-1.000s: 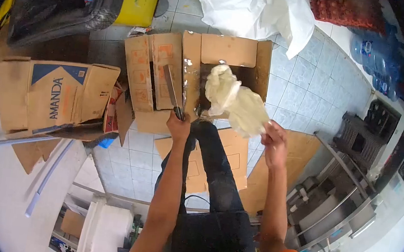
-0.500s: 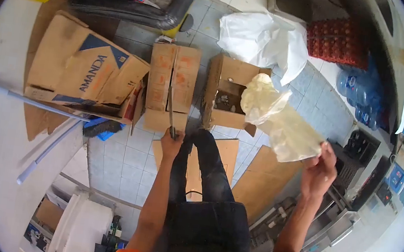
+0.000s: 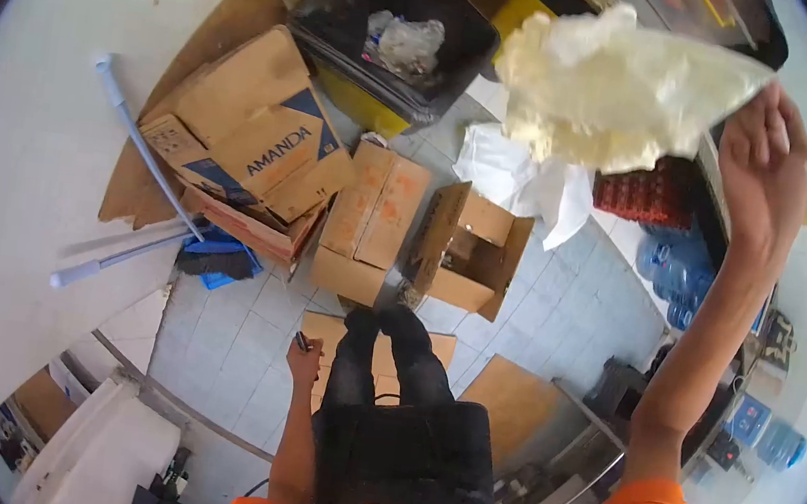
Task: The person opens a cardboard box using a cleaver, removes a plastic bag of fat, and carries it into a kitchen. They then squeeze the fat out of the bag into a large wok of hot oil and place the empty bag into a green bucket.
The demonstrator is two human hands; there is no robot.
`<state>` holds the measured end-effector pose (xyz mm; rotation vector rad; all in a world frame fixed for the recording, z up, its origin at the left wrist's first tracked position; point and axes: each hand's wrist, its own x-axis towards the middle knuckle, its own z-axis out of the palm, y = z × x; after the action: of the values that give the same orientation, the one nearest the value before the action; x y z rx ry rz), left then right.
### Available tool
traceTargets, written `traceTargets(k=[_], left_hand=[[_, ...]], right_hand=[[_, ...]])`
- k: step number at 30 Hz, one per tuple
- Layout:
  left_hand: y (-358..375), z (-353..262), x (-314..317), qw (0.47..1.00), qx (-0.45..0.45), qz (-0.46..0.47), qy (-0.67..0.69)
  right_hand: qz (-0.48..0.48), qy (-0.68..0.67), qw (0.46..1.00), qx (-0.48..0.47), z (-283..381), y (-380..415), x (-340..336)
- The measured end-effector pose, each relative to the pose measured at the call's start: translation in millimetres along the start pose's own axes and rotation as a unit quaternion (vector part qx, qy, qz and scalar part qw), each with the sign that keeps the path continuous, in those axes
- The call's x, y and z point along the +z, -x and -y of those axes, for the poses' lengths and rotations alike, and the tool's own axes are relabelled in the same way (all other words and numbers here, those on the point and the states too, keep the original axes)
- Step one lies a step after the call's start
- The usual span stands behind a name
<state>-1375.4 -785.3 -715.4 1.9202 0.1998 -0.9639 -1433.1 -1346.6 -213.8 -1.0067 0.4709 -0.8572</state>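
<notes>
My right hand (image 3: pixel 767 161) is raised at the upper right, its fingers closed on one corner of a crumpled, yellowish see-through plastic bag (image 3: pixel 614 97). The bag stretches out to the left in the air, above a white sheet on the floor. Down by my left leg, my left hand (image 3: pixel 304 361) is wrapped round the dark handle of a knife (image 3: pixel 302 342); its blade hardly shows from this angle. An open cardboard box (image 3: pixel 460 286) stands in front of my feet, with small pale bits inside. Beside it is a closed, taped carton (image 3: pixel 375 210).
Flattened AMANDA cartons (image 3: pixel 265 149) lean at the left near a blue broom (image 3: pixel 222 255). Behind them stands a black-lined bin (image 3: pixel 343 3). White sheeting (image 3: pixel 504 174), red egg trays (image 3: pixel 642 196) and water bottles (image 3: pixel 668 269) line the right. Flat cardboard (image 3: pixel 505 406) lies on the tiles.
My right hand has lifted the plastic bag up and away, off the open box. My left hand has drawn back from the closed carton with the knife. The view has shifted too.
</notes>
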Motion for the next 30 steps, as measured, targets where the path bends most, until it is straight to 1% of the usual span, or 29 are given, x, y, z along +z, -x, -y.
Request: traceTargets(k=[1,3,6,7,9,10,11,12,13,14,15,17,19,20,22,23,24,25,27,28,30], left_hand=[[3,-3,-1,1.0,0.004,-0.006,0.009],[11,-11,-4,0.999,-0.032,-0.031,-0.026],[10,14,-7,0.998,-0.008,-0.061,-0.011],[12,16,-10,0.998,-0.008,-0.068,-0.004],[16,15,-13,0.999,-0.011,-0.052,-0.008],[18,15,-15,0.998,-0.011,-0.058,-0.002],[21,15,-15,0.998,-0.022,-0.062,0.0],[23,16,-16,0.997,-0.034,-0.065,0.001],[23,22,-18,0.997,-0.036,-0.068,0.005],[23,31,-18,0.996,-0.025,-0.074,0.03],[24,37,-20,0.995,-0.015,-0.079,0.054],[28,39,-25,0.995,-0.03,-0.077,0.047],[33,39,-29,0.995,-0.046,-0.073,0.039],[35,38,-30,0.994,-0.051,-0.085,0.04],[36,41,-33,0.993,-0.058,-0.097,0.041],[35,44,-35,0.992,-0.077,-0.092,0.03],[34,46,-37,0.992,-0.095,-0.086,0.017],[34,45,-38,0.991,-0.096,-0.087,0.017],[36,42,-41,0.991,-0.089,-0.101,0.024],[34,41,-42,0.991,-0.088,-0.101,0.023],[32,39,-42,0.988,-0.119,-0.099,-0.018]], right_hand=[[0.015,0.015,1.0,-0.007,2,-19,13],[0.016,0.013,1.0,0.018,6,-52,37],[0.059,-0.003,0.998,-0.007,1,-124,28],[0.069,-0.005,0.998,-0.005,-9,-131,49],[-0.062,0.073,0.995,-0.008,-32,-142,99],[0.031,0.013,0.998,0.049,-30,-195,66],[0.121,-0.039,0.985,0.118,-27,-248,32],[0.202,-0.073,0.958,0.188,-24,-299,0],[0.11,-0.028,0.986,0.126,-40,-269,42],[0.007,0.037,0.997,0.066,-57,-235,88],[-0.096,0.107,0.989,0.022,-74,-201,136],[-0.069,0.107,0.991,0.035,-86,-221,129],[-0.078,0.054,0.994,0.047,-91,-262,101],[-0.025,0.034,0.996,0.074,-93,-285,75],[-0.034,0.051,0.996,0.071,-107,-281,78],[-0.046,0.067,0.995,0.065,-111,-273,82],[-0.112,0.059,0.991,0.036,-124,-232,124],[-0.112,0.059,0.991,0.037,-126,-227,124],[-0.079,0.123,0.989,0.018,-132,-223,124],[-0.08,0.122,0.989,0.018,-134,-225,122],[-0.091,0.12,0.988,0.037,-138,-229,117]])
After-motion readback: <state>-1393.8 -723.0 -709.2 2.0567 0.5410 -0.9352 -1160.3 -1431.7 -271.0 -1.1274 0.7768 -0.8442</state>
